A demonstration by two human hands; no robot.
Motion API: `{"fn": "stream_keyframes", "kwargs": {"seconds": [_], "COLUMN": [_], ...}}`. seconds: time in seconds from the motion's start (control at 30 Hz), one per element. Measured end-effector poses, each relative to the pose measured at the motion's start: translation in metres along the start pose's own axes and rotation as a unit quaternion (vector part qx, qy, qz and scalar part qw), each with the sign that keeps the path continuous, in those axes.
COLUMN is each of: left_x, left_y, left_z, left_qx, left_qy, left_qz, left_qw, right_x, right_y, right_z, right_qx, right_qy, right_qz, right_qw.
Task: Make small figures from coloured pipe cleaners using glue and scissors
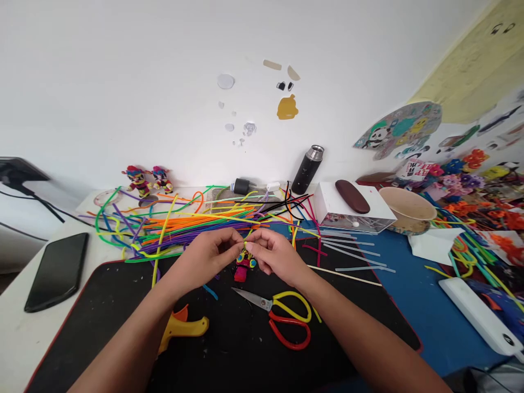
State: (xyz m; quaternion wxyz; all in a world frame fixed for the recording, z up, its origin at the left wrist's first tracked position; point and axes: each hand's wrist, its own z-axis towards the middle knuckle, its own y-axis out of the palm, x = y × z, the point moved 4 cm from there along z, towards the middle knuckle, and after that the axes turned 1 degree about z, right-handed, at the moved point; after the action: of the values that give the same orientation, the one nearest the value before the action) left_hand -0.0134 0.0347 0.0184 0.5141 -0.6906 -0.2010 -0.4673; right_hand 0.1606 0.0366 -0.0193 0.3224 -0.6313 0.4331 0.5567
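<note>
My left hand [213, 254] and my right hand [279, 257] meet over the middle of the black mat, thumbs and forefingers pinched together. Between the fingertips shows a small yellow pipe cleaner piece [245, 244]. Just beneath it is a small pipe cleaner doll [240, 273], magenta below with blue and yellow rounds; fingers partly cover its top. Whether the yellow piece is joined to the doll I cannot tell. Scissors [265, 303] with one yellow and one red handle lie open below my right hand. A yellow glue gun [186, 327] lies by my left forearm, partly hidden.
A heap of coloured pipe cleaners [200, 225] spreads behind my hands. Glue sticks [352, 246] and a wooden stick [346, 275] lie right. Further round are a black thermos [308, 170], a white box [327, 203], a bowl [409, 204], a phone [57, 272] and two finished dolls [139, 181].
</note>
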Motion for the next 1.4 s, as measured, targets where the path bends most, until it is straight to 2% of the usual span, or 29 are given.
{"fn": "stream_keyframes", "kwargs": {"seconds": [0.27,0.73,1.2,1.4], "left_x": [-0.004,-0.016,-0.026,-0.028], "left_y": [0.002,0.003,0.004,0.002], "left_z": [-0.001,0.003,0.004,0.004], "left_qx": [-0.007,-0.062,-0.079,-0.069], "left_qy": [0.002,-0.036,-0.044,-0.045], "left_qz": [-0.003,-0.088,-0.071,-0.080], "left_qw": [1.000,0.993,0.993,0.993], "right_x": [0.000,0.005,0.009,0.008], "right_y": [0.001,0.004,0.006,0.005], "right_z": [-0.001,-0.002,-0.002,-0.002], "right_qx": [0.000,-0.004,-0.013,-0.018], "right_qy": [0.002,0.014,0.017,0.024], "right_qz": [0.014,-0.012,-0.017,-0.006], "right_qw": [1.000,1.000,1.000,1.000]}}
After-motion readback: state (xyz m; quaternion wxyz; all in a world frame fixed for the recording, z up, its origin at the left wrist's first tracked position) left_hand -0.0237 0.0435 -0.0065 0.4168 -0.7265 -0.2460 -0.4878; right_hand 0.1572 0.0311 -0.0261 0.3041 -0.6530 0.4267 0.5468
